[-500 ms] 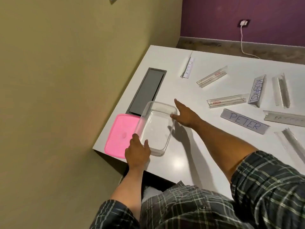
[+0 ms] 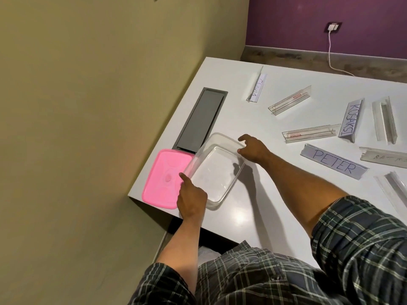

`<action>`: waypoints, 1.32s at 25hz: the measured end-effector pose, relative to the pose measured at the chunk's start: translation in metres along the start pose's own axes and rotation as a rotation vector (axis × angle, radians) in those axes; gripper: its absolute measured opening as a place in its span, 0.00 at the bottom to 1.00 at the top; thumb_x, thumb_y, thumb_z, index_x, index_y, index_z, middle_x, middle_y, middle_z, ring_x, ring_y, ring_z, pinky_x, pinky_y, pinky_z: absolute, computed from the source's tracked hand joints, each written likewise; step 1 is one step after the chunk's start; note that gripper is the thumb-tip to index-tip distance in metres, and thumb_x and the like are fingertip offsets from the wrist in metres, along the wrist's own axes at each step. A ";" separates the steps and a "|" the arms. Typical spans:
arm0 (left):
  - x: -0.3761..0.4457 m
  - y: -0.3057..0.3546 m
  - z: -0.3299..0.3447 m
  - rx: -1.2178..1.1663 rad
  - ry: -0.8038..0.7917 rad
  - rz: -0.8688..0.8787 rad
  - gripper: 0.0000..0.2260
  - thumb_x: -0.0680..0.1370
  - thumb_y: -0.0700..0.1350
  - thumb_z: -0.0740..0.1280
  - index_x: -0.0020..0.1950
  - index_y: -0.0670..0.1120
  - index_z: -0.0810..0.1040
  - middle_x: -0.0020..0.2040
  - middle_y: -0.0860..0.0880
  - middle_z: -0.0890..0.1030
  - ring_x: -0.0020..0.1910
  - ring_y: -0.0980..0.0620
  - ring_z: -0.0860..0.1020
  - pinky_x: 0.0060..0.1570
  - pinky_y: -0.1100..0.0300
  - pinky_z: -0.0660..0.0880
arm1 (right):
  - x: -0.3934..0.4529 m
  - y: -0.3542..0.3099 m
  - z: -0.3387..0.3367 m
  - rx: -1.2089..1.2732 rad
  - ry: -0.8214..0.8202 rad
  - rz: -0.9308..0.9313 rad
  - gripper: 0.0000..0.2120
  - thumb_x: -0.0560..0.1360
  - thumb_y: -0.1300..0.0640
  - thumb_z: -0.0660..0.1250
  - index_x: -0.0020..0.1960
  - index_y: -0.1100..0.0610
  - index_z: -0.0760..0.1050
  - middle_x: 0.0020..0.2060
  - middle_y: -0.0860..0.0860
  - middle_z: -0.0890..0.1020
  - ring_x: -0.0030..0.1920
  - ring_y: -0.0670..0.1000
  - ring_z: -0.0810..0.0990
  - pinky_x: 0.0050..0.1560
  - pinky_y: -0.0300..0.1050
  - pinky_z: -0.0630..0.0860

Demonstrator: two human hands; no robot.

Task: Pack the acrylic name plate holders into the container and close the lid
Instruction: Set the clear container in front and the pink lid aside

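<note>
Left hand [image 2: 192, 200] grips the clear container [image 2: 222, 195] at its near rim, right hand [image 2: 253, 149] its far corner; pink lid [image 2: 161, 183] just beside.

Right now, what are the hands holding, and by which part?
Both hold the clear plastic container: the right hand pinches its far right corner rim, the left hand grips its near left rim, index finger stretched along the side.

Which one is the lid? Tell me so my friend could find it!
Find the corner of the white table nearest the tan wall. Beside the clear container lies the lid. It is flat and bright pink, the only pink thing there.
</note>
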State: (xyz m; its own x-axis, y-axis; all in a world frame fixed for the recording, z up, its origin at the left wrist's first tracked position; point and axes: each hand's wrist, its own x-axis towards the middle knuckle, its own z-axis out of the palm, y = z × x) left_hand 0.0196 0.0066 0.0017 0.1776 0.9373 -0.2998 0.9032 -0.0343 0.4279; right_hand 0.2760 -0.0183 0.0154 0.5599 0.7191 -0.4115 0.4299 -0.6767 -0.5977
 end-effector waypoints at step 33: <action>-0.050 0.142 0.088 0.505 -0.218 0.974 0.11 0.78 0.47 0.59 0.58 0.45 0.71 0.41 0.44 0.82 0.38 0.39 0.80 0.34 0.57 0.69 | -0.214 0.262 -0.087 0.392 0.110 0.293 0.18 0.73 0.45 0.74 0.62 0.39 0.76 0.32 0.52 0.86 0.32 0.54 0.86 0.37 0.37 0.77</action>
State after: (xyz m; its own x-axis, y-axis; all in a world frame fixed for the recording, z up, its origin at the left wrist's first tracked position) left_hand 0.1739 -0.0758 0.0024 0.9155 0.3548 -0.1898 0.3878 -0.9039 0.1805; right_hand 0.3309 -0.3634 0.0065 0.6980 0.4723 -0.5383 -0.0435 -0.7223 -0.6902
